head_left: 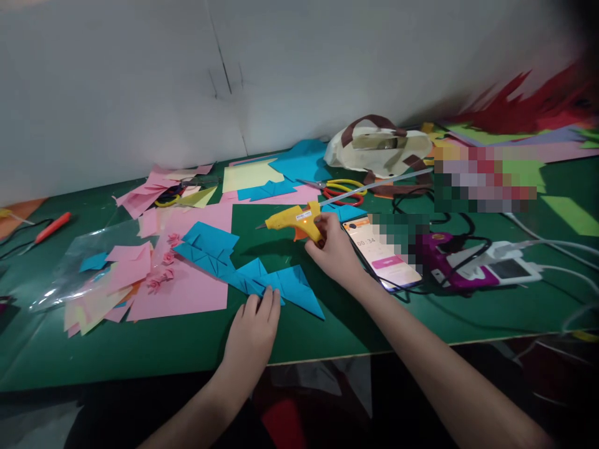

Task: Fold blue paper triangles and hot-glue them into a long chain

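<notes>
My right hand (334, 246) is closed around the handle of a yellow hot glue gun (286, 219). The gun's nozzle points left above the table, and a whitish glue stick (374, 187) runs out of its back. My left hand (253, 324) lies with outstretched fingers on a chain of blue folded paper (292, 284), pressing its near edge; the thumb is hidden. That chain of joined triangles stretches from a pink paper sheet (199, 290) onto the green table (187, 343). Small pink paper roses (167, 274) sit at the chain's left.
A lit phone (393, 265) lies right of my right hand, near a purple-and-white power strip (486, 268) and tangled cables. Behind are scissors (344, 192), a white bag (379, 149) and stacked coloured paper (250, 176). An orange-handled tool (53, 227) lies far left.
</notes>
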Available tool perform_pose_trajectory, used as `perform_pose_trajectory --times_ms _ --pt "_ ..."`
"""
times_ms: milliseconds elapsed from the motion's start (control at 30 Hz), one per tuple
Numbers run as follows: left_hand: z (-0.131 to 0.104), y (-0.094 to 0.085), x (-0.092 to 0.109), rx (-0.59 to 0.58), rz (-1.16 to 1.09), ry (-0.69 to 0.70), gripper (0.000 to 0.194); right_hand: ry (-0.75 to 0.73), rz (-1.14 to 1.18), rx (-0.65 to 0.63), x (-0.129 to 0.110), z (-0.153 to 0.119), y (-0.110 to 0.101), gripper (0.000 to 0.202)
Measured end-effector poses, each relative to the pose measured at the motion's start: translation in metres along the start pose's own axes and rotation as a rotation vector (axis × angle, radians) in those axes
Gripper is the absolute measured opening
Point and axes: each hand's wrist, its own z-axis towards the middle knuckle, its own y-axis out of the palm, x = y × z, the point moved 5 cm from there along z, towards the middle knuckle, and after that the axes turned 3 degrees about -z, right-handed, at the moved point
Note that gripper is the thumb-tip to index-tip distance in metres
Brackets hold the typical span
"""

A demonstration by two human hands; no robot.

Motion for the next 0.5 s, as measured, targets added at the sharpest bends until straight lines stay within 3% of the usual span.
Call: perform_pose_trajectory --times_ms 167,233,333,500 --pt "0.001 0.001 -0.001 0.012 -0.021 0.018 0.044 0.009 -0.184 -0.168 -0.009 -0.015 -0.001 0.019" --pt "0.001 0.001 -0.001 0.022 -0.021 0.023 0.045 0.030 -0.196 -0.202 -0.011 -0.019 -0.003 0.025" --pt "0.002 -0.001 -0.001 0.049 -0.016 0.023 0.046 0.030 -0.307 -0.191 -0.012 -0.022 -0.007 0.038" --pt "0.001 0.000 -0.001 0.036 -0.020 0.011 0.046 -0.053 -0.553 -0.159 -0.011 -0.022 -0.003 0.031"
